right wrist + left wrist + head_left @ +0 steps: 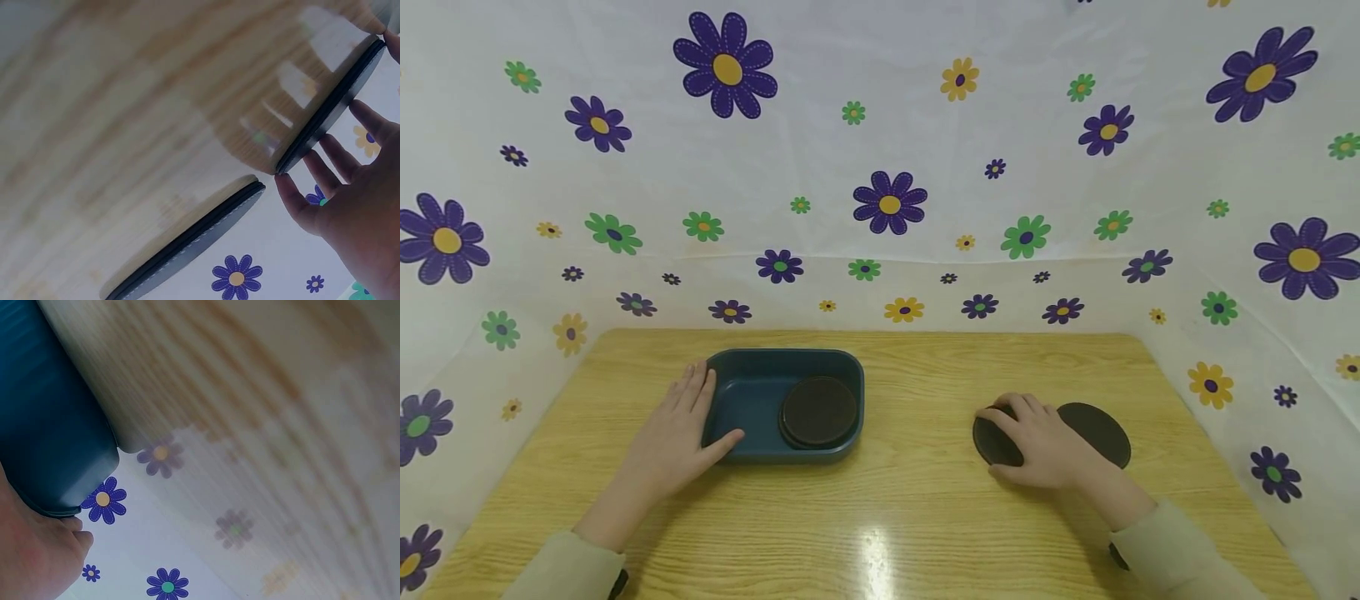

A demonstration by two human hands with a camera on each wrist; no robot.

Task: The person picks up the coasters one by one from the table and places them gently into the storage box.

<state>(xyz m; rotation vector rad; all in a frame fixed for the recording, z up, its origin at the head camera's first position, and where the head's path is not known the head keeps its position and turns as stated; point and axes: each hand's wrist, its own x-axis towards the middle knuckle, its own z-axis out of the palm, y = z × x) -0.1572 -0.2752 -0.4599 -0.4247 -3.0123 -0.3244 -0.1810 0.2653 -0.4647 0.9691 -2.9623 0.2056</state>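
A dark blue rectangular tray (741,457) with rounded corners stands on the table at left. My left hand (673,437) rests along the tray's left side, fingers straight at the far left corner and thumb over the front rim. Inside the tray's right half lie black round coasters (818,412), stacked. On the right, my right hand (1037,442) grips a black round coaster (996,437) from above, fingertips at its edge. Another black coaster (1097,433) lies flat just right of that hand; the right wrist view shows pale stitching along this coaster's edge (187,250).
The wood-grain table (880,500) has a glossy surface with a bright reflection near the front. A white cloth (820,167) printed with flowers surrounds its back and sides. Bare wood lies between the tray and the right hand.
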